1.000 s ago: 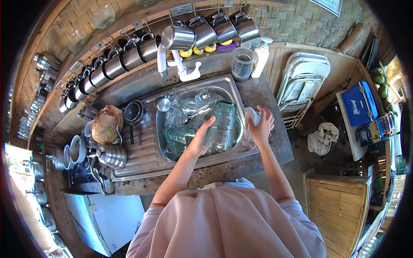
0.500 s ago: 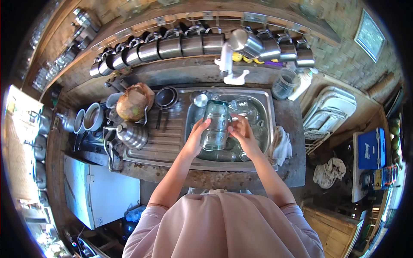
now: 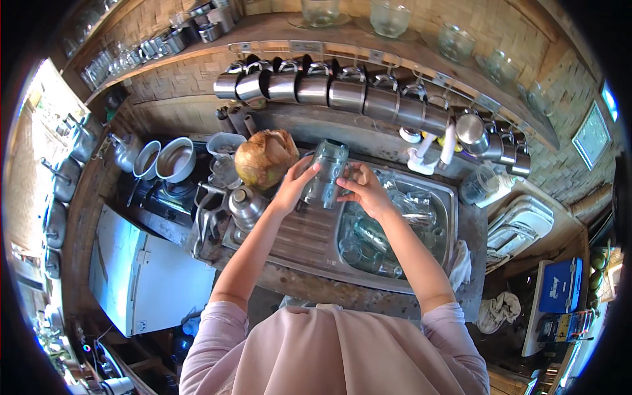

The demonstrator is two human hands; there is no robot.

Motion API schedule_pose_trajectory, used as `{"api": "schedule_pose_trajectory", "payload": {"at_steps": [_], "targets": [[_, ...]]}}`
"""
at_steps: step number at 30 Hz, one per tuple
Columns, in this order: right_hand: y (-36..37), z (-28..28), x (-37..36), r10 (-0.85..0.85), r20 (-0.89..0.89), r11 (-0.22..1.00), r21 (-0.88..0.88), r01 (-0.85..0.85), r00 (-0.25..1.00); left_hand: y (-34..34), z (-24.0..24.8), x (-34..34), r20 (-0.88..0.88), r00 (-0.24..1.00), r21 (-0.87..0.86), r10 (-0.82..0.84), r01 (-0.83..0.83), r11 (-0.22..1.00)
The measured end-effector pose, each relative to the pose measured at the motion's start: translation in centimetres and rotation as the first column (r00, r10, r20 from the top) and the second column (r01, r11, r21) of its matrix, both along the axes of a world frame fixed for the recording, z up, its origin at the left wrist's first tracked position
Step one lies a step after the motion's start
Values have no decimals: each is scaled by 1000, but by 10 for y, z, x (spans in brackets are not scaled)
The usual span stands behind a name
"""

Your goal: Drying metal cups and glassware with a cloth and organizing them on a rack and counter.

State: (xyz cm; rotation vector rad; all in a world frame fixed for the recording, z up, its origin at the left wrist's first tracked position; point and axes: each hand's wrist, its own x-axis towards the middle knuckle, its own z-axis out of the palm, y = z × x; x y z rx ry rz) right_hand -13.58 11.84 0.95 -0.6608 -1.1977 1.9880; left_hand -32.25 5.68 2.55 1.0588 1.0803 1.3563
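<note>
My two hands hold a tall clear glass jar point(image 3: 327, 174) above the ridged drainboard point(image 3: 299, 247), tilted slightly, with its greenish rim at the far end. My left hand point(image 3: 295, 187) is closed round its left side, the thumb along the front. On its right side, my right hand point(image 3: 364, 189) grips with bent fingers and thumb. To the right lies the steel sink basin point(image 3: 451, 227), holding several pieces of glassware point(image 3: 375, 232) in water. A large husked coconut point(image 3: 266, 160) stands just left of the jar, with a steel kettle point(image 3: 247, 207) nearer me.
Steel mugs point(image 3: 313, 87) hang in a row under the wooden shelf point(image 3: 421, 49), which carries glass bowls point(image 3: 388, 18). A white tap point(image 3: 421, 158) rises behind the sink. Pots point(image 3: 176, 160) sit at the left, and a cloth point(image 3: 461, 263) hangs at the sink's right edge.
My hands have carried the jar from over the sink basin leftward to above the drainboard, near the coconut. The view has turned left and upward. Both hands keep their hold.
</note>
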Motion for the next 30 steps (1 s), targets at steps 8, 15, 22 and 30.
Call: {"api": "schedule_pose_trajectory", "payload": {"at_steps": [8, 15, 22, 30], "targets": [[46, 1, -81, -202, 98, 974, 119, 190, 974, 69, 6, -79, -575, 813, 152, 95, -8, 988], [112, -8, -136, -447, 188, 852, 386, 353, 874, 139, -13, -127, -700, 660, 288, 274, -90, 953], [197, -63, -158, -688, 300, 586, 766, 263, 661, 199, -37, -148, -707, 691, 227, 150, 21, 974], [241, -98, -178, -651, 317, 522, 846, 105, 690, 218, -38, -166, -617, 783, -14, -75, 84, 996]]}}
